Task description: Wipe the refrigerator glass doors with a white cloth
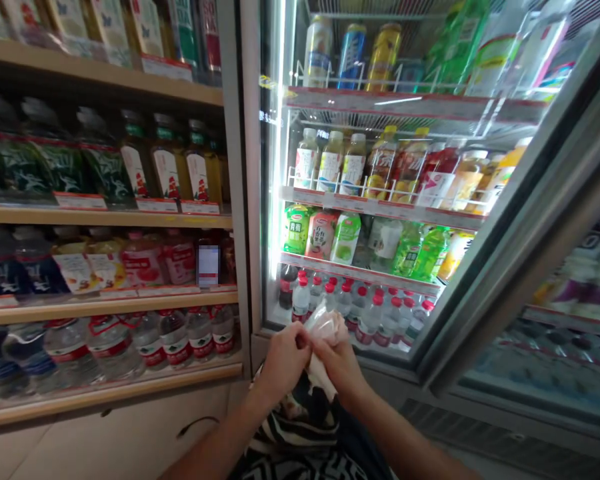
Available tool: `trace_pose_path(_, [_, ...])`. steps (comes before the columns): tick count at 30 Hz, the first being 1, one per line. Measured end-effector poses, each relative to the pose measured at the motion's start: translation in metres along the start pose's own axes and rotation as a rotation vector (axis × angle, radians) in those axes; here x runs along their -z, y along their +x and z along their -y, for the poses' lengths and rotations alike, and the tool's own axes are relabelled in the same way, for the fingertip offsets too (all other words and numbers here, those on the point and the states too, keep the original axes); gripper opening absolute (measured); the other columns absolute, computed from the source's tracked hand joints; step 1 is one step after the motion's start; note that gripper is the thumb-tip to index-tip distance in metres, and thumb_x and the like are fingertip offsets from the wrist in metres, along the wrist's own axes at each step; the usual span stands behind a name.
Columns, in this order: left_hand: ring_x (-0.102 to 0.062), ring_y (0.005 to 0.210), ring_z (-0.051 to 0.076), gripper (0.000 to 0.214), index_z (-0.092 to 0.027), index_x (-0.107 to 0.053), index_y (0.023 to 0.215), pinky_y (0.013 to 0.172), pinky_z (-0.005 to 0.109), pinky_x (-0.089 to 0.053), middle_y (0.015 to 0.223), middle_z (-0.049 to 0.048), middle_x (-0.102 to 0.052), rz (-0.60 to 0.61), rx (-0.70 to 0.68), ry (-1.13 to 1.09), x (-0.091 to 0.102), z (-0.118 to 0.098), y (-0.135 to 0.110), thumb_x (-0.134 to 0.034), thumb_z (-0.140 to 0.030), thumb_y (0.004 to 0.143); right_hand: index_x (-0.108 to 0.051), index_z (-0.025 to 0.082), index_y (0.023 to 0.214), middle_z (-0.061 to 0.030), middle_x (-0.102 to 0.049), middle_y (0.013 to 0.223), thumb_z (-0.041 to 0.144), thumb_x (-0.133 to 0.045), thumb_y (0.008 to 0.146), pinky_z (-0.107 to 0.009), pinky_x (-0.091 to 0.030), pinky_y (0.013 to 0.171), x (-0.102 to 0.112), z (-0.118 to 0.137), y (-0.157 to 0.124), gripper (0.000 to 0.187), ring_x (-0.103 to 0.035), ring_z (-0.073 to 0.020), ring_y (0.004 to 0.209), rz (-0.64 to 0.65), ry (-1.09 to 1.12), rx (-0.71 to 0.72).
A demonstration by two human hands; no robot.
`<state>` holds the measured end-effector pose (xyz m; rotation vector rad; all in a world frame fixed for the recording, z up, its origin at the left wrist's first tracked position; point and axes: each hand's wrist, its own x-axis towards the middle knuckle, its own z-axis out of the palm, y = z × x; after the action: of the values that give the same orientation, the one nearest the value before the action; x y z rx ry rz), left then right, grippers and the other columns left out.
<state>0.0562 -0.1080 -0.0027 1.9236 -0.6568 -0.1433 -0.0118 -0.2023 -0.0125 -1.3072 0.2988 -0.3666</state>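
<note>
Both of my hands meet low in the middle of the view, in front of an open drinks fridge. My left hand (285, 360) pinches the edge of a crumpled clear plastic bag (326, 328). Closed around the same bag from the right is my right hand (339, 363). What the bag holds cannot be made out. Below the hands lies a black-and-white striped cloth or bag (300, 433). Just behind the bag stand several small water bottles with red caps (375, 313) on the fridge's lowest visible shelf.
The fridge's glass door (540, 220) is swung open to the right. Fridge shelves (380, 103) hold bottled teas and juices (353, 163). On the left, wooden shelves (110, 307) carry bottled drinks and water bottles (180, 337).
</note>
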Motion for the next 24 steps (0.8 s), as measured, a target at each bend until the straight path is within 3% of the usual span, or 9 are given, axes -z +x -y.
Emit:
trace_pose_path(4, [-0.042,0.053,0.010,0.025,-0.014,-0.061,0.068,0.053,0.023,-0.032,0.058,-0.0018,-0.053,0.307,0.098,-0.257,0.002,0.009,-0.002,-0.055,-0.037,0.061,-0.062,0.013,0.077,-0.0019,-0.061,0.062,0.054,-0.070,0.054,-0.026,-0.044,0.056,0.004,0.000,0.002,0.048,-0.056,-0.0157,0.059,0.012,-0.039,-0.042])
trace_pose_path(6, [-0.040,0.050,0.009,0.036,-0.013,-0.062,0.071,0.050,0.023,-0.030,0.057,-0.0023,-0.052,0.362,0.140,-0.323,0.008,0.011,-0.001,-0.055,-0.046,0.061,-0.061,0.012,0.073,-0.0010,-0.059,0.058,0.054,-0.070,0.052,-0.025,-0.042,0.052,0.007,0.002,0.001,0.047,-0.052,-0.0139,0.055,-0.024,-0.079,-0.077])
trace_pose_path(11, [-0.041,0.048,0.010,0.033,-0.015,-0.059,0.066,0.048,0.022,-0.030,0.052,-0.0034,-0.049,0.079,0.105,-0.222,0.020,0.007,0.000,-0.052,-0.047,0.062,-0.056,0.013,0.065,0.0023,-0.052,0.054,0.035,-0.062,0.057,-0.021,-0.034,0.047,0.009,0.000,0.003,0.024,-0.043,-0.0088,0.051,-0.076,-0.169,-0.067])
trace_pose_path(14, [-0.043,0.047,0.011,0.027,-0.017,-0.056,0.064,0.049,0.023,-0.032,0.051,-0.0033,-0.049,0.000,0.068,-0.124,0.025,0.001,0.003,-0.049,-0.042,0.065,-0.055,0.013,0.065,0.0036,-0.050,0.054,0.027,-0.055,0.058,-0.020,-0.032,0.047,0.008,-0.004,0.008,0.015,-0.040,-0.0076,0.050,-0.088,-0.191,-0.030])
trace_pose_path(18, [-0.050,0.058,0.013,0.019,-0.017,-0.057,0.063,0.058,0.024,-0.035,0.060,0.0004,-0.056,-0.056,-0.080,0.132,0.018,-0.009,0.005,-0.046,-0.030,0.071,-0.058,0.013,0.079,0.0002,-0.056,0.065,0.029,-0.056,0.061,-0.022,-0.039,0.053,0.008,0.008,0.009,0.024,-0.049,-0.0111,0.058,-0.092,-0.124,0.014])
trace_pose_path(21, [-0.052,0.063,0.015,0.017,-0.016,-0.058,0.062,0.062,0.026,-0.036,0.065,0.0039,-0.060,-0.019,-0.202,0.252,0.003,-0.014,0.004,-0.045,-0.021,0.072,-0.055,0.015,0.084,-0.0015,-0.059,0.070,0.037,-0.058,0.067,-0.023,-0.043,0.056,0.006,0.026,0.004,0.028,-0.053,-0.0136,0.064,-0.145,-0.112,0.180])
trace_pose_path(24, [-0.055,0.064,0.017,0.019,-0.016,-0.060,0.061,0.061,0.028,-0.038,0.066,0.0066,-0.062,0.069,-0.217,0.127,-0.010,-0.011,0.004,-0.046,-0.021,0.072,-0.054,0.017,0.072,-0.0023,-0.057,0.066,0.039,-0.051,0.076,-0.024,-0.043,0.056,0.005,0.030,-0.001,0.023,-0.053,-0.0138,0.063,-0.177,-0.361,0.435])
